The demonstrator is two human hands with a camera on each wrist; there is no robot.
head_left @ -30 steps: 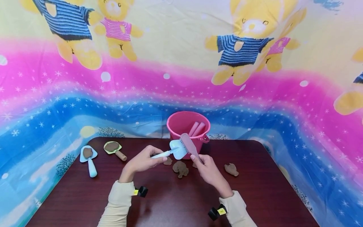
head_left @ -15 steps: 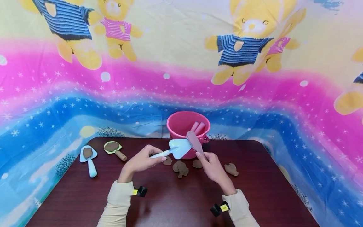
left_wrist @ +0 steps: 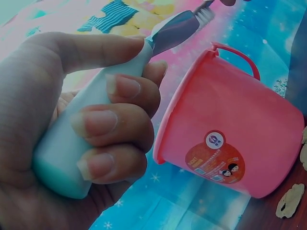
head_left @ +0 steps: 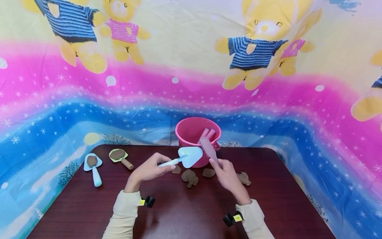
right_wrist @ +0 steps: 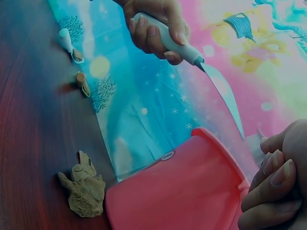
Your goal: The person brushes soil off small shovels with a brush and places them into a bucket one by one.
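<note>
Trowel [head_left: 191, 156], pale blue: before pink bucket [left_wrist: 230, 115], left hand [head_left: 150, 168], fingers clamped on it; brush [head_left: 208, 148], mauve: before bucket's right side, right hand [head_left: 225, 175], fingers clamped on it; clay lump [head_left: 190, 178]: bucket's near side

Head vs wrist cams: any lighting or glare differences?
Head: bright, soft sheen on the table at bottom centre; left wrist: dimmer, pale glare in the corner above the left hand; right wrist: dim, blue-green cast, table dark along the left.

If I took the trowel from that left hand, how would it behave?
The trowel would likely feel stiff: its blade juts out without sagging. That blade's thin profile suggests lightness. The smooth, rounded handle might slip or roll.
</note>
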